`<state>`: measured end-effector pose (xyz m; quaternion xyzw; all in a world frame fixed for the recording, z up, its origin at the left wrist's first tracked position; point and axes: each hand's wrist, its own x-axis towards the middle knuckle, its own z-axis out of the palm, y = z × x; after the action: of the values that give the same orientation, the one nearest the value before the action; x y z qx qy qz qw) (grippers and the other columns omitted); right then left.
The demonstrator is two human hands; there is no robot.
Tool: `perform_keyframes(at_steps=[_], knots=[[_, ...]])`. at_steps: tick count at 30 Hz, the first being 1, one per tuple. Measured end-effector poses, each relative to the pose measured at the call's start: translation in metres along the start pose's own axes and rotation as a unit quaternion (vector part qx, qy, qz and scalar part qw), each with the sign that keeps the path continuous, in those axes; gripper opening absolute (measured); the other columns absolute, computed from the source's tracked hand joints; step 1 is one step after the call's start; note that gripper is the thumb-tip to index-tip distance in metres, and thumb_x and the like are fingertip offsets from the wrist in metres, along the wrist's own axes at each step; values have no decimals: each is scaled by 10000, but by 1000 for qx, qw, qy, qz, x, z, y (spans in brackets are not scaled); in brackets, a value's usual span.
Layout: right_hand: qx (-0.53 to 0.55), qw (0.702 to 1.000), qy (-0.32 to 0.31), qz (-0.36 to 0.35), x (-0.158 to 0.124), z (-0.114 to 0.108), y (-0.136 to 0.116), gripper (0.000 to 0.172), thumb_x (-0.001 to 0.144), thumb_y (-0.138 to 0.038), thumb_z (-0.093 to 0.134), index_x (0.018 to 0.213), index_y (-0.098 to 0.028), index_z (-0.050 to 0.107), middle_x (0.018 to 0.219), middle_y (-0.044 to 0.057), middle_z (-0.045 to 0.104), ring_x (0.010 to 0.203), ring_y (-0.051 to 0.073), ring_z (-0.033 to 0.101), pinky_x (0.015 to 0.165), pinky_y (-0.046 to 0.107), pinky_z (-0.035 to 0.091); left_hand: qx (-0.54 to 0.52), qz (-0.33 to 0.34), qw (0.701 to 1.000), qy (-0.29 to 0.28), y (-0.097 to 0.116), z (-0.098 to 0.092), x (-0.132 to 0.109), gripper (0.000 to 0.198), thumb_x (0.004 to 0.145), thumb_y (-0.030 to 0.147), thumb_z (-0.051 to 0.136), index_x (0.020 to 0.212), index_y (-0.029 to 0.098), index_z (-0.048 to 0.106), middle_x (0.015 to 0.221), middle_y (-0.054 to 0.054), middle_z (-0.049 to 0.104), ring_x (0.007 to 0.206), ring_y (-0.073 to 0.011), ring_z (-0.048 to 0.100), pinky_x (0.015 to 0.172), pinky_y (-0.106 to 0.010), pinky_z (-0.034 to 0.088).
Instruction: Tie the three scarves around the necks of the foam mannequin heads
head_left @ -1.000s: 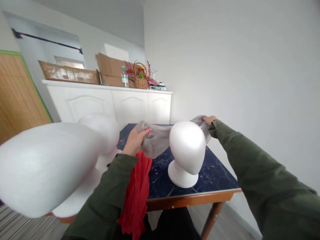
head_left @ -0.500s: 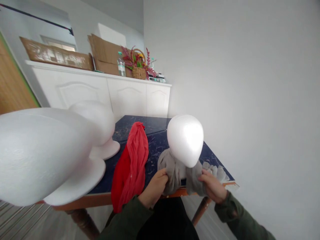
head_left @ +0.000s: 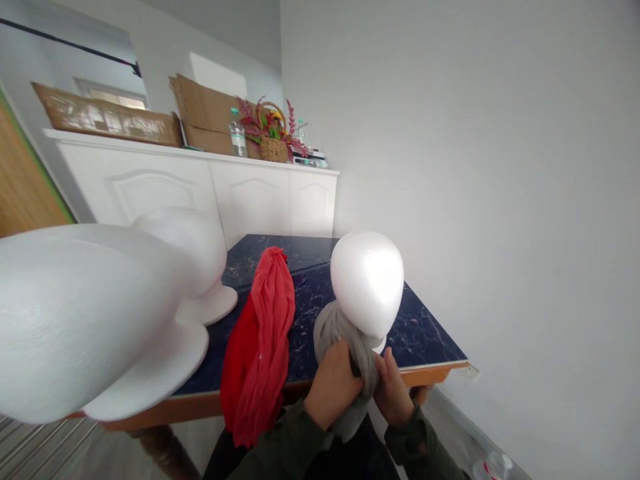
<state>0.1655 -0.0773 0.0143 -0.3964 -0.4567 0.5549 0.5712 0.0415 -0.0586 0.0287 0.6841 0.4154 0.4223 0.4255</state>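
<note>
A white foam mannequin head (head_left: 367, 283) stands near the front edge of the table, with a grey scarf (head_left: 330, 328) wound about its neck on the left and front. My left hand (head_left: 334, 385) is closed on the scarf just below the head's chin. Close beside it, my right hand (head_left: 393, 392) grips the scarf from the right, thumb uppermost; its fingertips are partly hidden. Loose grey cloth hangs below my hands over the table edge. To the left lies a red scarf (head_left: 265, 340), draped over the front edge.
Two more white foam heads, a near one (head_left: 85, 307) and a farther one (head_left: 187, 250), stand at the left on the blue marbled table (head_left: 313, 287). Behind is a white cabinet (head_left: 250, 200) bearing cardboard boxes (head_left: 200, 120), a bottle (head_left: 238, 137) and a flower basket (head_left: 273, 149).
My hands have come together in front of the neck, my right hand moving left. The scarf's right end has come off the table's right side and is gathered between my hands.
</note>
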Motion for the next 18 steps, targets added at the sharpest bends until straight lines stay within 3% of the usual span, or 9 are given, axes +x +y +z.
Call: perform_keyframes(at_steps=[3, 6, 9, 11, 14, 16, 18], knots=[[-154, 988, -20, -13, 4, -5, 5, 368, 663, -484, 620, 839, -164, 665, 772, 37, 652, 767, 219, 576, 711, 321, 444, 39, 28, 998, 47, -12, 0, 6, 318, 631, 107, 547, 941, 174, 575, 1010, -125, 573, 1050, -314, 469, 947, -415, 268], [-239, 971, 27, -14, 12, -13, 11, 268, 687, -404, 606, 703, -141, 650, 670, 23, 626, 677, 194, 552, 643, 298, 431, 40, 29, 998, 48, -16, -5, 13, 300, 635, 92, 529, 919, 171, 584, 948, -117, 595, 966, -306, 518, 881, -406, 319], [-167, 983, 75, -14, 17, -22, 12, 242, 699, -388, 586, 753, -159, 644, 701, 20, 636, 696, 189, 560, 668, 293, 436, -17, -1, 999, 38, -10, -18, 22, 296, 609, 66, 520, 875, 173, 593, 904, -84, 620, 908, -265, 550, 828, -359, 368], [-79, 992, 98, 10, 16, -26, 10, 237, 691, -394, 587, 779, -180, 641, 729, 27, 646, 701, 192, 571, 661, 292, 442, -93, -60, 993, 39, -4, -25, 28, 297, 599, 64, 526, 868, 170, 595, 863, -61, 633, 840, -230, 569, 772, -326, 399], [33, 993, 103, 55, 12, -33, 7, 212, 669, -390, 599, 746, -195, 628, 718, 34, 640, 661, 187, 576, 616, 288, 446, -226, -151, 961, 41, 1, -32, 37, 274, 606, 88, 557, 868, 160, 592, 778, -33, 643, 734, -183, 583, 681, -280, 420], [52, 993, 84, 66, 10, -37, 8, 213, 656, -360, 605, 782, -189, 616, 703, 28, 631, 641, 180, 572, 611, 288, 440, -293, -180, 938, 50, 1, -35, 43, 252, 612, 93, 575, 858, 148, 592, 726, -20, 643, 697, -164, 590, 656, -260, 424], [-9, 996, 73, 47, 9, -43, 10, 218, 640, -315, 601, 809, -176, 598, 676, 13, 612, 628, 171, 553, 603, 280, 422, -346, -202, 914, 67, 0, -40, 50, 234, 612, 84, 595, 840, 140, 590, 677, -8, 639, 645, -146, 591, 618, -239, 427]])
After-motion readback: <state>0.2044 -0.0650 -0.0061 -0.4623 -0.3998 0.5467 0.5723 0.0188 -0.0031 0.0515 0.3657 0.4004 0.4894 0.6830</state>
